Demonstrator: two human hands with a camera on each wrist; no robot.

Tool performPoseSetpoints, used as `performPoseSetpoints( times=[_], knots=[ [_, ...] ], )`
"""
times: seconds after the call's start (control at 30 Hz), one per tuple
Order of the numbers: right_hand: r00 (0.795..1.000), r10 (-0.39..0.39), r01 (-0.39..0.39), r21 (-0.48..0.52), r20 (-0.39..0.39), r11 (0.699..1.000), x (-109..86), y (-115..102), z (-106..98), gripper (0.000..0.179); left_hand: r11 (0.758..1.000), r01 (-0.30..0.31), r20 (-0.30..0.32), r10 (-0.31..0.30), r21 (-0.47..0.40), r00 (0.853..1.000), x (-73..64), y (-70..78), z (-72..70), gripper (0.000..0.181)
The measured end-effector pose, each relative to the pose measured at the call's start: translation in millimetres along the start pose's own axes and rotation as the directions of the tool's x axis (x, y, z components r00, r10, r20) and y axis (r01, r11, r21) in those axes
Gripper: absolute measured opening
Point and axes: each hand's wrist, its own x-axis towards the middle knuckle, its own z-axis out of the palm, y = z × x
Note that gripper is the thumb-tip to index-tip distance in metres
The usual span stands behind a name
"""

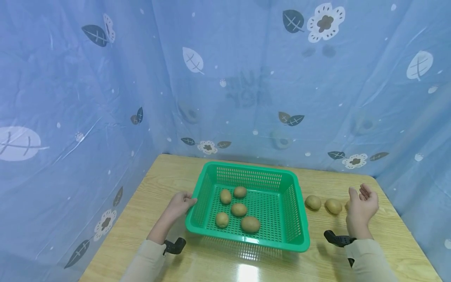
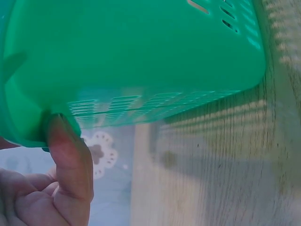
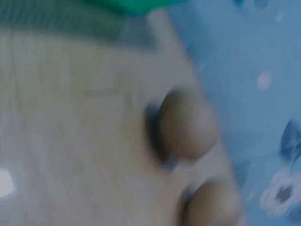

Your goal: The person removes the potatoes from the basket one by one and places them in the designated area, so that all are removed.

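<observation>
A green plastic basket (image 1: pixel 246 240) stands on the table with several potatoes (image 1: pixel 239 210) on its slotted floor. My left hand (image 1: pixel 179 203) pinches the basket's left rim; the left wrist view shows its thumb (image 2: pixel 70 160) bent against the rim from outside. Right of the basket, two potatoes (image 1: pixel 333 206) lie on the wood, and a third is partly covered by my right hand (image 1: pixel 363 211). That hand is raised near them with fingers loosely bent, and nothing shows in it. In the right wrist view, two blurred potatoes (image 3: pixel 188 125) appear, but no hand.
The light wooden table (image 1: pixel 172 170) meets blue patterned curtains (image 1: pixel 225 98) at the back and both sides. Black wrist mounts (image 1: pixel 174 246) sit on both forearms. A bright light reflection falls on the wood before the basket.
</observation>
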Motion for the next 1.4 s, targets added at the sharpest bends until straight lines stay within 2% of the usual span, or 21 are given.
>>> performPoseSetpoints(
  times=[0.13,0.23,0.33,0.5,0.67,0.73,0.83,0.93,1.0,1.07,1.23,1.4],
  knots=[
    [0.996,-0.05,0.042,0.108,0.071,0.993,-8.9,-20.9,16.1,0.044,1.0,-0.009,-0.005,0.009,-0.005,1.0,0.4,0.2,0.2,0.025],
    [0.985,-0.088,0.059,0.193,0.145,0.979,-18.5,-36.0,27.9,0.04,1.0,-0.018,-0.007,0.018,-0.005,1.0,1.0,-0.2,0.4,0.025],
    [0.968,-0.141,0.077,0.29,0.207,0.954,-29.4,-48.4,40.5,0.035,1.0,-0.021,-0.01,0.021,-0.001,1.0,0.6,-0.8,0.3,0.026],
    [0.93,-0.223,0.096,0.394,0.292,0.914,-49.0,-61.0,58.3,0.031,1.0,-0.004,-0.013,0.004,0.009,1.0,-1.2,-1.0,-0.2,0.026],
    [0.901,-0.247,0.053,0.474,0.357,0.879,-67.4,-69.6,73.6,0.032,1.0,-0.005,-0.011,0.005,0.001,1.0,-1.3,-0.3,-0.1,0.025],
    [0.89,-0.246,0.041,0.471,0.383,0.881,-74.0,-70.8,79.8,0.033,1.0,-0.006,-0.013,0.006,0.0,1.0,-1.3,-0.2,0.0,0.025],
    [0.868,-0.245,0.04,0.432,0.432,0.901,-83.8,-68.3,88.5,0.036,1.0,-0.005,-0.016,0.005,0.0,1.0,-1.0,-0.6,0.2,0.024],
    [0.846,-0.227,0.053,0.347,0.482,0.936,-92.0,-61.3,95.7,0.037,1.0,0.001,-0.012,-0.001,-0.004,1.0,-1.7,-0.9,0.5,0.024],
    [0.825,-0.216,0.062,0.297,0.522,0.953,-96.1,-55.9,101.1,0.036,1.0,0.0,-0.008,0.0,-0.005,1.0,-2.3,-0.6,0.7,0.025],
    [0.793,-0.223,0.087,0.258,0.566,0.962,-98.8,-50.7,106.6,0.037,1.0,-0.007,-0.009,0.006,-0.005,1.0,-3.0,0.4,0.9,0.025],
    [0.686,-0.271,0.139,0.244,0.676,0.96,-102.8,-38.3,118.4,0.041,1.0,-0.017,-0.017,0.017,-0.002,1.0,-2.5,1.3,0.9,0.026],
    [0.587,-0.232,0.154,0.174,0.775,0.973,-106.5,-29.3,124.1,0.043,1.0,-0.014,-0.014,0.014,0.001,1.0,-3.1,1.4,0.5,0.026]
  ],
)
